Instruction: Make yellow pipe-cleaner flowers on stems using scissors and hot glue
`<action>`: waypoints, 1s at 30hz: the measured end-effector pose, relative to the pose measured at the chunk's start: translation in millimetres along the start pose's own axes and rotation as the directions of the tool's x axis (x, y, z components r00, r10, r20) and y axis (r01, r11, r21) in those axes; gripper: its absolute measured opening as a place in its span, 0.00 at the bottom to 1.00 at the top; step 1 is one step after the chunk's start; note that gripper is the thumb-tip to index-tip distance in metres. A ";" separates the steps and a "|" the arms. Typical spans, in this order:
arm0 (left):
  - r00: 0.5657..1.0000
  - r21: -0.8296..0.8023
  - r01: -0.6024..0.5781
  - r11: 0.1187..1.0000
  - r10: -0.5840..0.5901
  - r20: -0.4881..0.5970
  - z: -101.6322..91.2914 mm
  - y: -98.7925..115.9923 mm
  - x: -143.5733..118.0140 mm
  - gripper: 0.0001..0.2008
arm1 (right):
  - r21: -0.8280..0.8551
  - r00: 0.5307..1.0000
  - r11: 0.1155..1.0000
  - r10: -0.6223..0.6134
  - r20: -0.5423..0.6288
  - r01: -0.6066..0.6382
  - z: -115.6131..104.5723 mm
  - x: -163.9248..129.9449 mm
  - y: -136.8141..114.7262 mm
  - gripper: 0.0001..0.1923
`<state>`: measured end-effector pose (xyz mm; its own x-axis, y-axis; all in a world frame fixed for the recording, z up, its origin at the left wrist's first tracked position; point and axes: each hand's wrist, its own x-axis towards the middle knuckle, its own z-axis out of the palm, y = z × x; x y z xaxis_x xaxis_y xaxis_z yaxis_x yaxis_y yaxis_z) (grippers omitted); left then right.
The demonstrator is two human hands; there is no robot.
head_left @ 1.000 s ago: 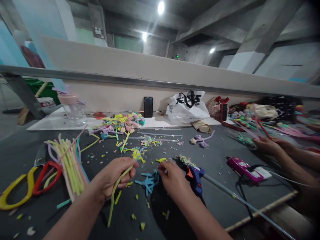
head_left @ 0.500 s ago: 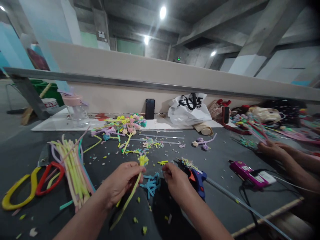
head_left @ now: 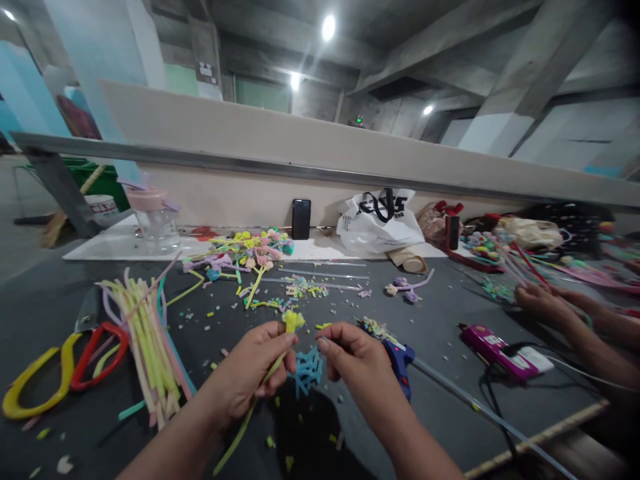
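A yellow-green pipe cleaner (head_left: 260,393) is pinched between the thumb and fingertips of the left hand (head_left: 247,377), just below its curled yellow tip (head_left: 293,321). The stem is held slanted, so that the tip stands up over the table while the long tail trails down to the near left. The right hand (head_left: 357,363) is raised beside it, its fingers curled in and the thumb pressed to the forefinger close to the tip; whether something small is pinched there cannot be told. Both hands are kept above the dark table (head_left: 440,360), apparently so that the curled end can be worked freely between them.

Directly beneath the hands a small heap of blue cut pieces (head_left: 306,370) is laid within easy reach. A blue glue gun (head_left: 397,363) is set down just right of the right hand, and a pink glue gun (head_left: 493,343) lies farther right with its cord. To the left a bundle of uncut pipe cleaners (head_left: 145,333) is spread out, with red and yellow scissors (head_left: 65,370) beside it. Finished flowers (head_left: 245,250) are piled at the far side, out of the working space, near a phone (head_left: 301,219) propped against the wall and a white plastic bag (head_left: 380,223). At the far right another person's hands (head_left: 543,300) are busy with more stems.
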<state>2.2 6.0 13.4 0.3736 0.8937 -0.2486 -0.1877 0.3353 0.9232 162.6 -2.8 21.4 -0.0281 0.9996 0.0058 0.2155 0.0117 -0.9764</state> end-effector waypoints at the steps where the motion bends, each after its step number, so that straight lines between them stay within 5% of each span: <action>1: 1.000 0.028 0.003 1.000 -0.003 -0.003 1.3 0.7 -0.4 0.10 | 0.018 1.000 1.000 -0.019 -0.007 0.019 1.1 0.4 1.0 0.05; 9: 1.000 0.139 0.024 0.990 -0.027 0.014 5.6 -1.9 0.2 0.12 | -0.087 0.925 0.945 -0.327 -0.193 0.316 13.2 2.3 2.9 0.04; 22: 0.998 0.168 0.008 0.986 -0.018 0.058 2.6 -8.3 1.5 0.11 | -0.107 0.901 0.931 -0.365 -0.232 0.350 19.4 3.9 9.4 0.03; 30: 0.999 0.232 0.010 0.973 -0.022 0.046 4.1 -6.3 1.2 0.09 | -0.242 0.841 0.863 -0.495 -0.219 0.444 18.7 5.4 15.1 0.07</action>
<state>7.6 3.7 8.5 0.4190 0.8716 -0.2547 0.0319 0.2661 0.9634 147.4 2.3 2.7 0.0837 0.8407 0.5350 0.4100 0.4603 -0.7874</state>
